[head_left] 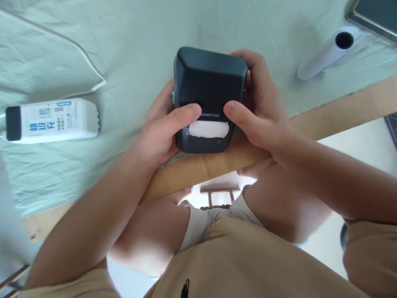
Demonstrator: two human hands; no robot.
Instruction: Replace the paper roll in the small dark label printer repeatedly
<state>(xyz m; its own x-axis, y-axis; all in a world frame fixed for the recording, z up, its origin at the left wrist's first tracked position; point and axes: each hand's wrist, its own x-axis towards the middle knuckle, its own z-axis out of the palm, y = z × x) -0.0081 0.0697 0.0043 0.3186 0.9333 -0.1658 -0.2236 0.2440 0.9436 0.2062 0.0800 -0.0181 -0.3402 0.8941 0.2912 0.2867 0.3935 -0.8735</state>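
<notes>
A dark label printer [214,87] is held between my two hands, over the wooden front edge of the bed or table. A strip of white label paper [208,129] sticks out of its slot, below the printed brand name. My left hand [166,126] grips the printer's left side, its thumb lying on top near the lettering. On the opposite side, my right hand [260,103] wraps the casing with its thumb on the top face. The fingers underneath are mostly hidden.
A white power strip or bottle-like box with blue print [56,121] lies at left, near a white cable [77,47]. To the right is a white paper roll [322,56], with a dark flat object [376,16] in the corner. A wooden edge [347,114] borders the green cloth [139,37].
</notes>
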